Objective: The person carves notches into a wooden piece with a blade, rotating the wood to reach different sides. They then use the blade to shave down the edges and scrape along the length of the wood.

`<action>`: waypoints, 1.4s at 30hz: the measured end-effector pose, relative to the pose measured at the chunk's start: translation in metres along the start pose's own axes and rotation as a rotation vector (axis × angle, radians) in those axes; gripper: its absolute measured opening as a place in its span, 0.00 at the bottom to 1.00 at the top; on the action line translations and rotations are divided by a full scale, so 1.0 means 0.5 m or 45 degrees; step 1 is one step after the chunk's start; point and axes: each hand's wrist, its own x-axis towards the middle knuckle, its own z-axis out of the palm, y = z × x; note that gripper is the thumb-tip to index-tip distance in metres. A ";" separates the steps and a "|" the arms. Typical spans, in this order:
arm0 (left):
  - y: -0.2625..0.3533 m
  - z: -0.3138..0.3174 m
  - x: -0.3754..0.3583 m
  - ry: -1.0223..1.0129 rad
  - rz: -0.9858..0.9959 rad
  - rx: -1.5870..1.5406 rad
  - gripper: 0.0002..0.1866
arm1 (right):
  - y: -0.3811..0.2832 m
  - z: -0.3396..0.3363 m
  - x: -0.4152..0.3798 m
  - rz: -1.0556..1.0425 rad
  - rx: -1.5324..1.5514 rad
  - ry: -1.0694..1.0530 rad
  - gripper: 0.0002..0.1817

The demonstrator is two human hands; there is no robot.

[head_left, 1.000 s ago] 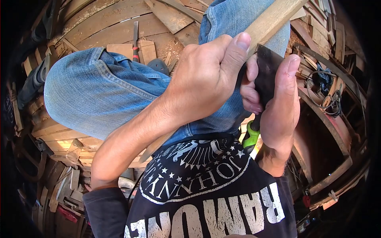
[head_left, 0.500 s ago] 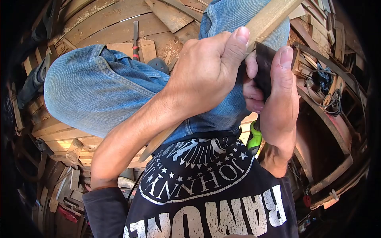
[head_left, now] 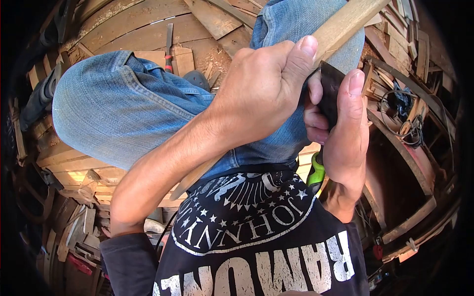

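Observation:
My left hand (head_left: 269, 91) is wrapped round a long wooden stick (head_left: 348, 27), its thumb along the top. The stick runs slanting across my lap, and its lower end shows beneath my left forearm. Close beside it, my right hand (head_left: 345, 116) grips a dark flat blade-like piece (head_left: 329, 93) between the thumb and curled fingers. The top edge of this piece is right at the stick, just below my left thumb; its exact kind I cannot tell. A green-and-black handle (head_left: 317, 170) sticks out below my right wrist, near my waist.
A tool with a red handle (head_left: 168, 64) lies on the wooden floor (head_left: 143, 37) ahead of my bent knee. Offcuts and shavings are scattered around. On the right are a curved wooden frame (head_left: 407, 158) and a coil of black cable (head_left: 407, 121).
Both hands are slightly lower, and the dark piece has shifted a little down along with my right hand. The stick stays in my left hand; the whole view has shifted slightly.

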 end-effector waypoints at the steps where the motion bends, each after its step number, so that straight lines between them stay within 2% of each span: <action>1: -0.001 0.000 0.000 0.007 0.031 0.014 0.33 | 0.002 0.003 0.001 -0.013 -0.030 0.018 0.34; 4: -0.002 0.000 -0.002 -0.002 0.056 -0.027 0.33 | -0.008 -0.009 -0.004 0.064 0.029 -0.034 0.31; 17: -0.007 -0.001 -0.004 0.015 0.059 -0.026 0.33 | 0.004 -0.006 -0.011 0.100 0.026 -0.034 0.32; 19: 0.001 -0.005 -0.003 -0.024 -0.034 -0.014 0.34 | 0.000 -0.007 -0.012 0.128 0.038 -0.046 0.32; 23: -0.015 0.000 -0.002 -0.035 -0.036 -0.132 0.35 | 0.000 -0.016 -0.016 0.151 0.065 -0.055 0.32; 25: -0.023 -0.002 -0.005 -0.089 -0.153 -0.217 0.33 | 0.008 -0.025 -0.022 0.087 0.215 -0.060 0.32; 26: -0.024 -0.003 -0.004 -0.092 -0.156 -0.213 0.33 | 0.002 -0.025 -0.029 0.103 0.211 0.045 0.31; 29: -0.016 -0.007 0.001 -0.137 -0.173 -0.304 0.35 | -0.018 -0.017 -0.033 0.090 0.196 0.137 0.31; 32: -0.005 -0.011 0.000 -0.187 -0.287 -0.396 0.36 | -0.018 -0.016 -0.025 0.025 0.080 0.065 0.31; 34: -0.006 -0.011 0.000 -0.188 -0.295 -0.407 0.37 | -0.003 -0.012 -0.013 -0.075 -0.050 0.010 0.39; 35: -0.004 -0.013 -0.001 -0.186 -0.296 -0.405 0.37 | 0.005 -0.008 -0.011 -0.085 0.064 0.054 0.34; 36: -0.002 -0.016 -0.001 -0.203 -0.325 -0.432 0.36 | 0.009 -0.004 -0.006 -0.085 0.065 0.052 0.34; 38: -0.003 -0.020 -0.003 -0.214 -0.351 -0.459 0.36 | 0.013 0.003 0.008 -0.452 0.043 0.173 0.24; 39: -0.009 -0.021 -0.004 -0.225 -0.314 -0.418 0.36 | 0.010 -0.022 0.016 -0.643 -0.377 0.205 0.20; 40: -0.012 -0.022 -0.005 -0.239 -0.277 -0.377 0.36 | 0.001 -0.018 0.010 -0.637 -0.576 0.356 0.23; 42: -0.010 -0.022 -0.004 -0.246 -0.293 -0.414 0.36 | 0.000 -0.026 0.040 -0.820 -0.792 0.463 0.26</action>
